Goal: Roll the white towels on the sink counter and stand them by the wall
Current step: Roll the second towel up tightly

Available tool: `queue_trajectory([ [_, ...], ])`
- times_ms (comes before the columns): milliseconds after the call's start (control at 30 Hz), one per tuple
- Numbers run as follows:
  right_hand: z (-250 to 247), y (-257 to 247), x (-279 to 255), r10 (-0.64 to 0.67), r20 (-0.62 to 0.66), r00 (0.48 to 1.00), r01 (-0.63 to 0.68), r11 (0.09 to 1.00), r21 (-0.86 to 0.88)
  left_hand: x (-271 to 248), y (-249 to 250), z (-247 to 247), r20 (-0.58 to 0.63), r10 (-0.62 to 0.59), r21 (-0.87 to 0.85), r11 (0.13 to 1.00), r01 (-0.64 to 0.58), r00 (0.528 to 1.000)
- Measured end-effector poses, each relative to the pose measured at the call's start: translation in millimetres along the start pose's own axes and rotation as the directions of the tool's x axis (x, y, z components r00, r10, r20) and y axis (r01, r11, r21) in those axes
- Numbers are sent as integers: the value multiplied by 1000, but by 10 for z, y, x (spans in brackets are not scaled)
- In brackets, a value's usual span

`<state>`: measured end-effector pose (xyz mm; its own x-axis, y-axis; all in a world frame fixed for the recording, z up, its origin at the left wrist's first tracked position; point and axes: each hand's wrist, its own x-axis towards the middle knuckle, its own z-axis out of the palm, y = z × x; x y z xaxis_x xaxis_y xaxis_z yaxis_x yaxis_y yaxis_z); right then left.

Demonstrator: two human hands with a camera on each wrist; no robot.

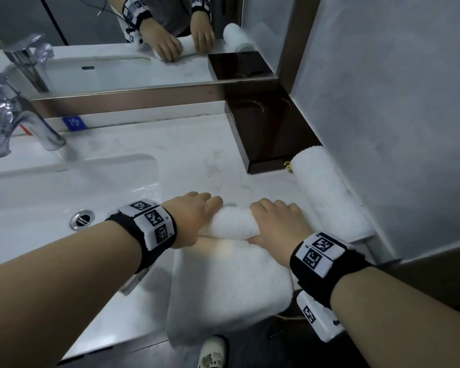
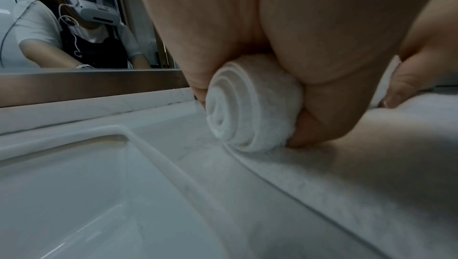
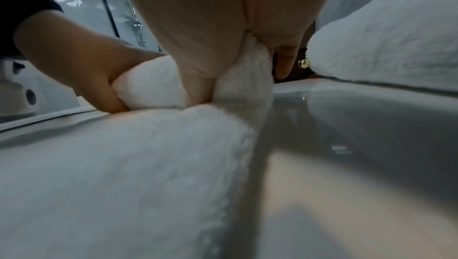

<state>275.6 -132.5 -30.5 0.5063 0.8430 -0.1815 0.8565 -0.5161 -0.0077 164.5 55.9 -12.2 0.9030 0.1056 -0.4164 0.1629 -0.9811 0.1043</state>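
Your left hand (image 1: 194, 216) and right hand (image 1: 275, 224) both curl over the roll (image 1: 230, 221), fingers on its far side and thumbs tucked under the near side, so each hand grips the towel. The roll lies on the counter (image 1: 186, 155) just right of the basin (image 1: 64, 197), and the unrolled tail (image 1: 229, 285) runs from it toward you and over the counter's front edge. The left wrist view shows a tight, even spiral at the end; I judge you are partway through rolling. Keep both hands level and pull the roll toward you evenly, so neither end telescopes, and press down to hold the layers snug. Counting: two towels, this one and a finished roll (image 1: 327, 192) farther right of the basin, leaning against the wall (image 1: 396, 128). Also one dark box (image 1: 271, 134) behind it in the corner, and one tap (image 1: 19, 123).
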Motion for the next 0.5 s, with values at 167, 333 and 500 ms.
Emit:
queue_trajectory([
  [167, -38, 82, 176, -10, 4, 1000, 10, 1000, -11, 191, -77, -116, 14, 23, 53, 998, -24, 1000],
  [333, -67, 137, 352, -9, 16, 1000, 9, 1000, 4, 325, -154, -193, -24, 44, 160, 986, -39, 999],
  [500, -63, 154, 472, 9, 7, 1000, -10, 997, 73, 418, -217, -255, -64, 78, 257, 965, -59, 995],
])
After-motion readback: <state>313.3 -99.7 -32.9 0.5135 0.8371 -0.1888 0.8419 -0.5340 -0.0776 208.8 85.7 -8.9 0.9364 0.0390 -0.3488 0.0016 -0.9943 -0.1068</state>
